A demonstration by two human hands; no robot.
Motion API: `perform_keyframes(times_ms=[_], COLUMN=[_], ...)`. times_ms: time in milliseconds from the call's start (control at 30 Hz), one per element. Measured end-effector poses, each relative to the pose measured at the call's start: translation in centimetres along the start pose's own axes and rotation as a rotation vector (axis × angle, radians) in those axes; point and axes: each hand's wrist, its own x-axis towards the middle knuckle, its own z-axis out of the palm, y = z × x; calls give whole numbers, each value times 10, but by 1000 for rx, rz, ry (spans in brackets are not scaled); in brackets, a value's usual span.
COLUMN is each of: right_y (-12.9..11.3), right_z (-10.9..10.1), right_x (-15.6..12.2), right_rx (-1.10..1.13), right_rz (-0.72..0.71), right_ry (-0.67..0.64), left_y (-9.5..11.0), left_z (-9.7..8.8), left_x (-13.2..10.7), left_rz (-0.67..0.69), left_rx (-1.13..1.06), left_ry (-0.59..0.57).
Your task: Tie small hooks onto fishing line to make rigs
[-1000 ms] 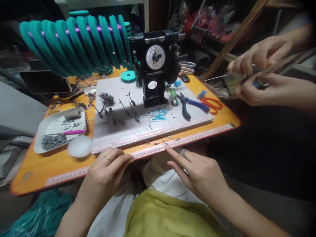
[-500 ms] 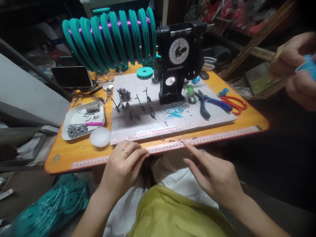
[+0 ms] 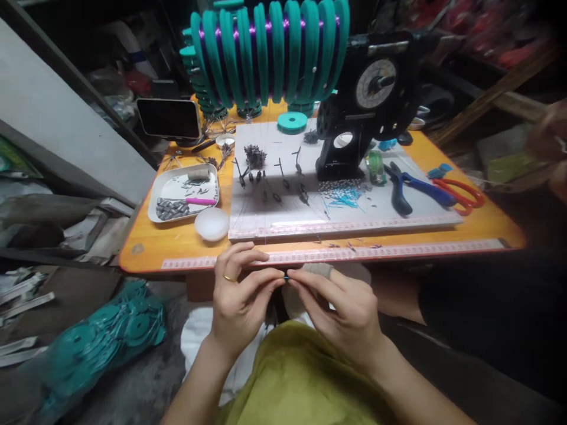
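Observation:
My left hand (image 3: 243, 295), with a ring on one finger, pinches one end of a tiny dark blue piece (image 3: 286, 277) just in front of the table edge. Opposite it, my right hand (image 3: 343, 304) pinches the other end between thumb and forefinger. A grey wrap (image 3: 318, 270) covers one of its fingers. The piece is too small to tell its kind. Right behind my fingers, a measuring tape (image 3: 376, 254) runs along the table edge. Several small metallic bits (image 3: 351, 246) lie between that tape and the white board (image 3: 257, 215).
A row of green spools (image 3: 270, 53) hangs from a black dialled machine (image 3: 343, 147). On the left are a white tray (image 3: 215, 189) of grey weights and a small white bowl (image 3: 212, 225). Blue-handled pliers (image 3: 401, 195) and red scissors (image 3: 469, 192) lie right. Someone else's blurred hand (image 3: 547, 133) shows far right.
My right hand has left the small bits at the table edge and moved left to meet my left hand. Both now pinch the tiny piece. The view has shifted too.

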Motion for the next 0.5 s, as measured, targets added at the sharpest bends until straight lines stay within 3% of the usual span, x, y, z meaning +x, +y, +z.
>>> perform_keyframes(times_ms=[133, 233, 300, 400, 500], right_y=[-5, -7, -7, -6, -6], right_z=[6, 10, 13, 16, 19], right_x=[-4, -6, -7, -8, -9], right_rx=[-14, 24, 37, 38, 58], right_rz=[21, 38, 35, 21, 19], right_ry=[6, -8, -15, -18, -29], left_y=[1, 9, 15, 22, 22], left_z=[2, 12, 22, 35, 42], left_x=[-14, -32, -43, -51, -50], left_rz=[-41, -224, -461, -810, -962], left_rx=[70, 7, -271, -755, -1013], left_ry=[19, 168, 278, 248, 222])
